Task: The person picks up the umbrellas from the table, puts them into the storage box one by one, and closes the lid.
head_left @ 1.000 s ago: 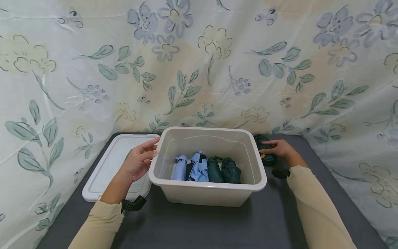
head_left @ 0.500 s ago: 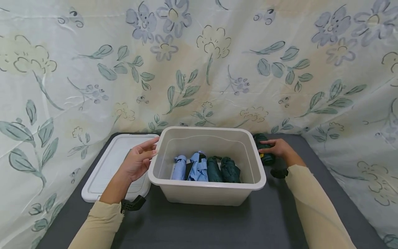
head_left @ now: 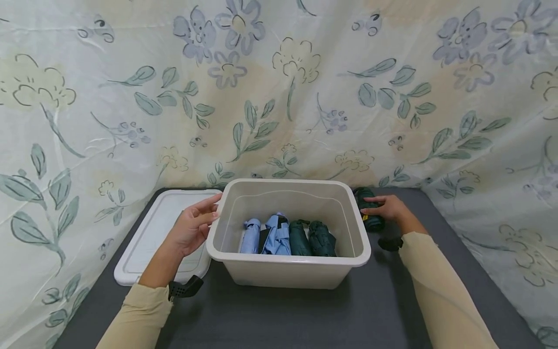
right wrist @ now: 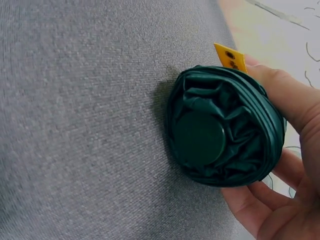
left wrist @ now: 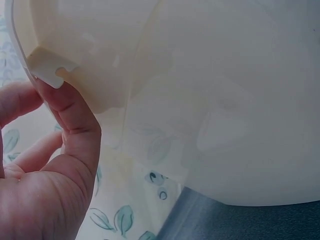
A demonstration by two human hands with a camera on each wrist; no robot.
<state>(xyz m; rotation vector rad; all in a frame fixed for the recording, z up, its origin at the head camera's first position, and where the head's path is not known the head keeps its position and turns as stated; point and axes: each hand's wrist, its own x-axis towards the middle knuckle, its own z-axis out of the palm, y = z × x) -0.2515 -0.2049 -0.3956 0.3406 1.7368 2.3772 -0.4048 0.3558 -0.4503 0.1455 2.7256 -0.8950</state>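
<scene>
A cream plastic storage bin (head_left: 287, 272) stands in the middle of the table, its top uncovered. My left hand (head_left: 193, 228) is at its left rim; in the left wrist view the thumb (left wrist: 75, 115) bends in under the rim's edge, with other fingers behind. Inside the bin lie folded umbrellas side by side: a light blue one (head_left: 251, 236), a blue one (head_left: 277, 235) with black showing, and two dark green ones (head_left: 300, 238). Right of the bin, my right hand (head_left: 392, 212) grips another dark green folded umbrella (right wrist: 225, 125) with a yellow tag, its round end toward the wrist camera.
A white lid (head_left: 150, 237) lies flat on the dark grey table (head_left: 279, 317) at the left, partly behind my left arm. A flowered sheet (head_left: 279, 97) hangs along the back and both sides of the table.
Both hands, the bin and the umbrellas keep their places; only the head view has shifted very slightly.
</scene>
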